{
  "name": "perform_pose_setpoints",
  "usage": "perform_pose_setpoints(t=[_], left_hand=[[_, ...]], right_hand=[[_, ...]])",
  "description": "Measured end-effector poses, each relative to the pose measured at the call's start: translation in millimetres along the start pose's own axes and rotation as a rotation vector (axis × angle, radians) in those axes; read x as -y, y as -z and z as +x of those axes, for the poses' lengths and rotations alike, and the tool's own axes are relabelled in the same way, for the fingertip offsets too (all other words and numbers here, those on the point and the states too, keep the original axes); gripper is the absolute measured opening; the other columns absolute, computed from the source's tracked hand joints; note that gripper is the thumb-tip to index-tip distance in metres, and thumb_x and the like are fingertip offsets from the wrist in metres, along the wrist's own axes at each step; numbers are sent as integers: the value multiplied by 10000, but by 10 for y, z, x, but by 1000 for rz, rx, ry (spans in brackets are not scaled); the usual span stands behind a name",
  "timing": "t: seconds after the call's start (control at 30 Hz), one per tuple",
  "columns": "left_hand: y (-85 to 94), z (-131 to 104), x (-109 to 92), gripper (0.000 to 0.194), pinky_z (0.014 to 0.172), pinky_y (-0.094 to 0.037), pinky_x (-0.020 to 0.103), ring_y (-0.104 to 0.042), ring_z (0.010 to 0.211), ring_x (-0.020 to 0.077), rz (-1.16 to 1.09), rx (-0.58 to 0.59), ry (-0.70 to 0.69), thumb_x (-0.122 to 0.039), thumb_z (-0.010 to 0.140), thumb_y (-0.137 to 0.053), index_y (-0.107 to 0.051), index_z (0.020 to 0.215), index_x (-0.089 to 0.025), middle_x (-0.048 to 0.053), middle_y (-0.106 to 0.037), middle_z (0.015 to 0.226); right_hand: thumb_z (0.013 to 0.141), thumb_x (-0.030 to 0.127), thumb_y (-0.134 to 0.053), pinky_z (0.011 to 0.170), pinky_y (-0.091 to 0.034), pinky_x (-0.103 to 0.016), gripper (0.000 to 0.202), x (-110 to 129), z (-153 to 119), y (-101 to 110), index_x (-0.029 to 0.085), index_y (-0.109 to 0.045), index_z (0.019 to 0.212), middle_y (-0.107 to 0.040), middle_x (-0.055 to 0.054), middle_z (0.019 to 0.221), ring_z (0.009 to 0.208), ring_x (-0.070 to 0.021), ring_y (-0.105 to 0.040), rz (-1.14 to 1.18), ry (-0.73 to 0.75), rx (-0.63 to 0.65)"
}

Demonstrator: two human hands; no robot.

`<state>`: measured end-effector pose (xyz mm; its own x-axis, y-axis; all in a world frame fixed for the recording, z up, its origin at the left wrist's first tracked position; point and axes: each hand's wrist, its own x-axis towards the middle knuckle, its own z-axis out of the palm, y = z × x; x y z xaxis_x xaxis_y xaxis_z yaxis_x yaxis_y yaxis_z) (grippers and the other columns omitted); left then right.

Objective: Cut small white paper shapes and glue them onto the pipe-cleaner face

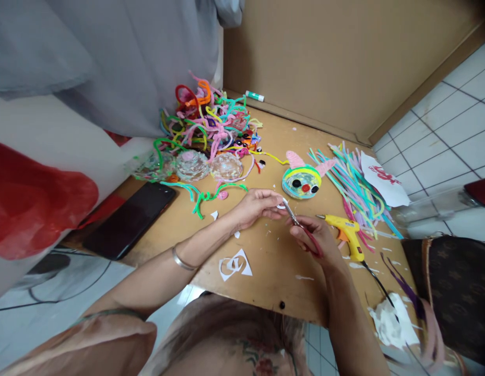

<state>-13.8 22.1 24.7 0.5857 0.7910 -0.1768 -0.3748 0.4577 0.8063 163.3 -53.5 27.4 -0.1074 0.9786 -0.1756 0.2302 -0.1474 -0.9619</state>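
Between its thumb and fingers, my left hand (pixel 261 205) pinches a small white paper piece (pixel 282 203). My right hand (pixel 315 237) is closed on the red-handled scissors (pixel 299 222), whose blades meet the edge of that paper. Just beyond my hands sits a round animal face (pixel 302 184) with pink ears, dark eyes and a red nose. White paper scraps (pixel 235 265) with curved cut-outs lie on the table in front of my left forearm. To the right of my right hand lies a yellow glue gun (pixel 346 231).
Tangled pipe cleaners (pixel 211 120) are heaped at the back left, with clear round shapes (pixel 225 166) before them. A black phone (pixel 130 220) rests at left. Straight pipe cleaners (pixel 354 183) spread at right, near a brown bag (pixel 453 292). A glue stick (pixel 255 96) lies by the back panel.
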Motion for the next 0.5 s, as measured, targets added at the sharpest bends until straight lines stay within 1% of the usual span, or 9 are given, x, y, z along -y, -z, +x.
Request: perform_pose_setpoints(t=[0.27,0.37,0.5], left_hand=[[35,4,-16,285,638,-519,242,-665,654,142,20,28,18,-309,611,-806,-672,744,-96,70,-699,708],[40,8,-11,305,641,-520,238,-669,669,139,5,42,10,-305,604,-813,-676,779,-97,65,-700,734],[31,19,14,329,652,-516,225,-669,694,129,-8,26,-15,-279,587,-827,-677,821,-103,58,-703,755]], right_hand=[[666,445,-721,361,-206,-192,302,-8,0,32,160,-651,736,-383,70,467,376,-50,-293,-26,-27,27],[686,473,-704,362,-206,-195,321,-14,1,34,165,-654,759,-380,76,447,368,-54,-293,10,-13,16],[716,513,-673,369,-229,-203,358,-28,-1,43,168,-660,812,-382,80,423,361,-63,-298,63,14,11]])
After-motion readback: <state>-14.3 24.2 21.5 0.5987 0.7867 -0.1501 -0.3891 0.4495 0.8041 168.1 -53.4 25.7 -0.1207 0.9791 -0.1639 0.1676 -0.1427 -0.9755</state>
